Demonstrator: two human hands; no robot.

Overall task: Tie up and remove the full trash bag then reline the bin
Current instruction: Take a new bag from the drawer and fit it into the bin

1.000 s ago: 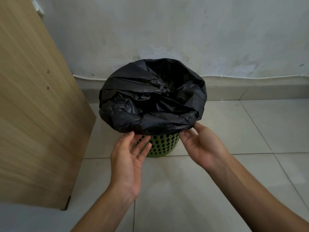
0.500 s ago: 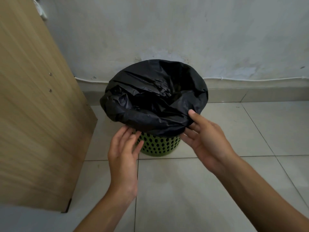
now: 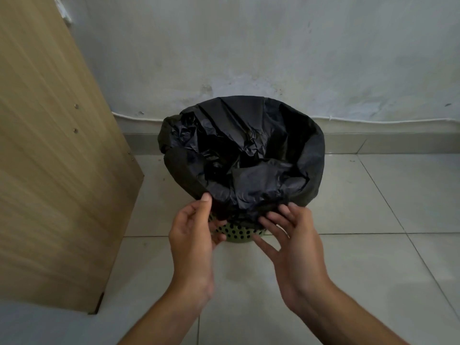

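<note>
A black trash bag lines a small green perforated bin that stands on the tiled floor by the wall. The bag's top is folded down over the rim, and its crumpled inside is dark. My left hand is at the near left of the fold, thumb on top and fingers curled beneath, pinching the bag's hem. My right hand is at the near edge with fingers spread and straight, their tips touching the hanging plastic.
A tall wooden cabinet side stands close on the left of the bin. Behind the bin runs a stained white wall with a thin white cable along the baseboard. Pale floor tiles stretch to the right and front.
My left hand rose from below the bag and pinched its hem. My right hand slid from the bag's right side to the near edge. The view moved closer over the bin.
</note>
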